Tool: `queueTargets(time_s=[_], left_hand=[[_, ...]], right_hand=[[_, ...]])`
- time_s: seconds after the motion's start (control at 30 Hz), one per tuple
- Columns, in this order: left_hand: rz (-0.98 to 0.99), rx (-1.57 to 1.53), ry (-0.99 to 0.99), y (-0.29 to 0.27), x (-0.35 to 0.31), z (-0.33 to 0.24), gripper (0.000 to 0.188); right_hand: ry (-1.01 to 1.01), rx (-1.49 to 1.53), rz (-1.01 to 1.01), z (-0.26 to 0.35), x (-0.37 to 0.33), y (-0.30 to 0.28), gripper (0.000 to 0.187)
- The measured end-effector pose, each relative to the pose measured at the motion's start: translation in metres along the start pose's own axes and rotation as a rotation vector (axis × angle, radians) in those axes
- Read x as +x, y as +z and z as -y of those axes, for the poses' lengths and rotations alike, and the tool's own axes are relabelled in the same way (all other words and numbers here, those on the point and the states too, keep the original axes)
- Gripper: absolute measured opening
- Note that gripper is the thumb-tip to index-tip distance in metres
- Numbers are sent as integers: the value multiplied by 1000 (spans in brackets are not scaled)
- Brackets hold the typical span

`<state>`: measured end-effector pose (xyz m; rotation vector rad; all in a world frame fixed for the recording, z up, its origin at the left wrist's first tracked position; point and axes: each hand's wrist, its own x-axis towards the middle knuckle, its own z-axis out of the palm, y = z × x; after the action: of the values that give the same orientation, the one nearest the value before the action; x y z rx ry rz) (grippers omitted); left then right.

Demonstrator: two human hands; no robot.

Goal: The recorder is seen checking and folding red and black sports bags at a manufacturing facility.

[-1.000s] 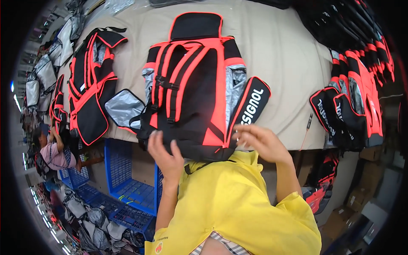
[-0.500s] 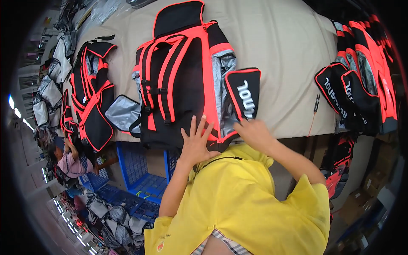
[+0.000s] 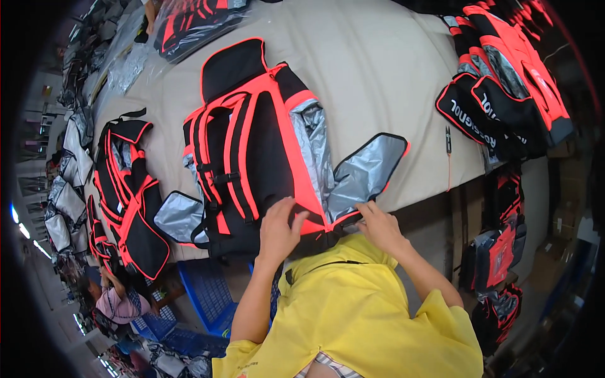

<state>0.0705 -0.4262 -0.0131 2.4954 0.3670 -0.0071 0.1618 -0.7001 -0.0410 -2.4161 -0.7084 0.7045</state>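
At frame centre, the left hand (image 3: 279, 228) is pressing flat-fingered on the black-and-red backpack (image 3: 252, 151); right hand (image 3: 378, 225) fingers are pinching its silver-lined flap (image 3: 365, 173) edge, best kept taut.

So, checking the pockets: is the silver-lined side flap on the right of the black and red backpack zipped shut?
No, the silver-lined side flap lies folded open beside the backpack.
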Motion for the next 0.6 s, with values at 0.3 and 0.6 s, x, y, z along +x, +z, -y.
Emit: queueTargets(time_s=[0.3, 0.6], left_hand=[[-122, 160, -181, 18, 108, -24, 32], [-97, 425, 6, 81, 160, -44, 36]], right_hand=[[-149, -273, 518, 23, 60, -59, 47], [-451, -235, -18, 3, 192, -67, 26]])
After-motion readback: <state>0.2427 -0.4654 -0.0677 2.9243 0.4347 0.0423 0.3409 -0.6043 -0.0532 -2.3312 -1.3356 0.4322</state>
